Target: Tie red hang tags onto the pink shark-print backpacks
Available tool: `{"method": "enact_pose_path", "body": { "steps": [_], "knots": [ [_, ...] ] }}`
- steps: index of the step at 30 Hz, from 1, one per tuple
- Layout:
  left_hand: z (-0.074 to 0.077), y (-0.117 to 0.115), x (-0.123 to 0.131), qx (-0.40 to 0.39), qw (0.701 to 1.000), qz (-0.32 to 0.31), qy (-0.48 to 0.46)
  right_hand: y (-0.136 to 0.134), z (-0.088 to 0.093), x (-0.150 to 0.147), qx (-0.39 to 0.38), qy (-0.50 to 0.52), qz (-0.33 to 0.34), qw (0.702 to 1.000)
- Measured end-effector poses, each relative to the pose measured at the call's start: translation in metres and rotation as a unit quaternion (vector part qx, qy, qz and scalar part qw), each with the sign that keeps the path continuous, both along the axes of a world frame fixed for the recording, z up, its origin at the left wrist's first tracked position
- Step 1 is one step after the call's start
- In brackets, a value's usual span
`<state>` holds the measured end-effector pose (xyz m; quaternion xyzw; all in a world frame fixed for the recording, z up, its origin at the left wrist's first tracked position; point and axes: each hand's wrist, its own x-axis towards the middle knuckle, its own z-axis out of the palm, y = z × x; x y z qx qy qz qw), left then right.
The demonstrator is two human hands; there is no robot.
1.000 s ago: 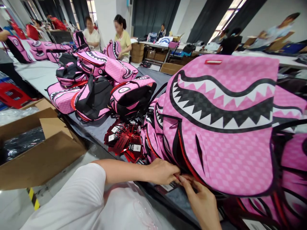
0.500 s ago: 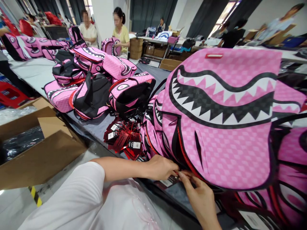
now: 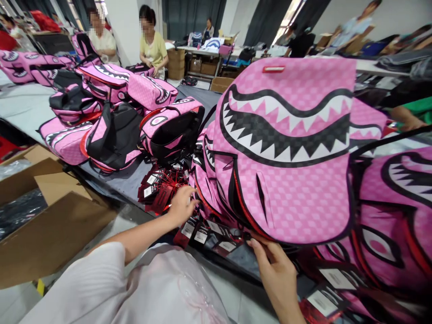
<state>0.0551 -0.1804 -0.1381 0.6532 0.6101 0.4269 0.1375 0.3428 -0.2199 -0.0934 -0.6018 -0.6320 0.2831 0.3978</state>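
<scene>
pink backpack: right fingers at its hem, grip unclear; left fingers half-spread by tags.

Bright, fairly even indoor light, window glaring white between dark curtains, far background soft, wide-angle distortion slanting uprights.

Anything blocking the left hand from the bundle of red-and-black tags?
Nothing visible. The left hand overlaps the right side of the tag bundle in the head view; whether it touches, I can't tell. The large pink backpack stands to the hand's right, not between.
</scene>
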Motion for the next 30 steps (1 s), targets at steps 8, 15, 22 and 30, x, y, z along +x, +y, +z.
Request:
{"method": "enact_pose_path", "body": {
  "steps": [8, 15, 22, 30],
  "knots": [
    [-0.084, 0.062, -0.083, -0.191, 0.967, 0.064, 0.158, -0.039, -0.033, -0.022, 0.017, 0.019, -0.032, 0.999],
    [-0.112, 0.084, -0.098, -0.156, 0.983, -0.017, 0.091, 0.029, -0.039, -0.137, -0.061, -0.027, 0.205, 0.977],
    [-0.068, 0.053, -0.170, -0.151, 0.985, -0.025, 0.074, 0.154, -0.065, -0.248, -0.191, 0.029, 0.188, 0.963],
    [-0.049, 0.043, -0.210, -0.164, 0.982, 0.013, 0.096, 0.238, -0.110, -0.292, -0.270, 0.029, 0.100, 0.957]
  ]
}}
